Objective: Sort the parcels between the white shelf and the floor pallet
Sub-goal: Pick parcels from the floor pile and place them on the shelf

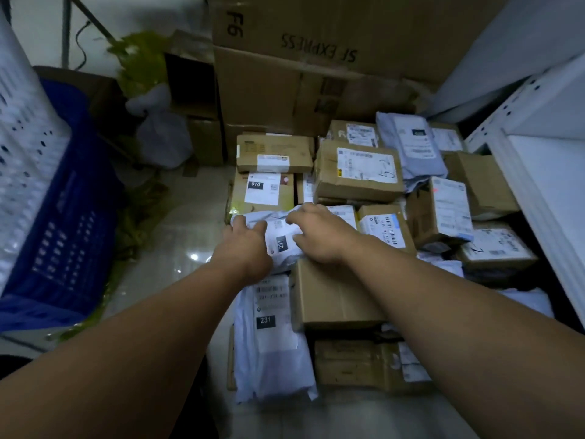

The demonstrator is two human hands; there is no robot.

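Observation:
A pile of parcels covers the floor ahead: brown boxes with white labels and pale poly bags. Both my hands hold a crumpled white poly bag (278, 232) labelled 231, which lies on the pile. My left hand (245, 245) grips its left end, and my right hand (319, 232) grips its right side, fingers curled over the top. Below it lies another white bag (269, 340) marked 231, beside a plain brown box (332, 296). A box labelled 070 (262, 191) sits just beyond. The white shelf (544, 160) stands at the right.
Large SF Express cartons (300, 58) stand stacked at the back. A blue crate (60, 223) and a white perforated basket (22, 153) are at the left, with green bags (139, 61) behind. Glossy tiled floor (177, 248) shows between the crate and the parcels.

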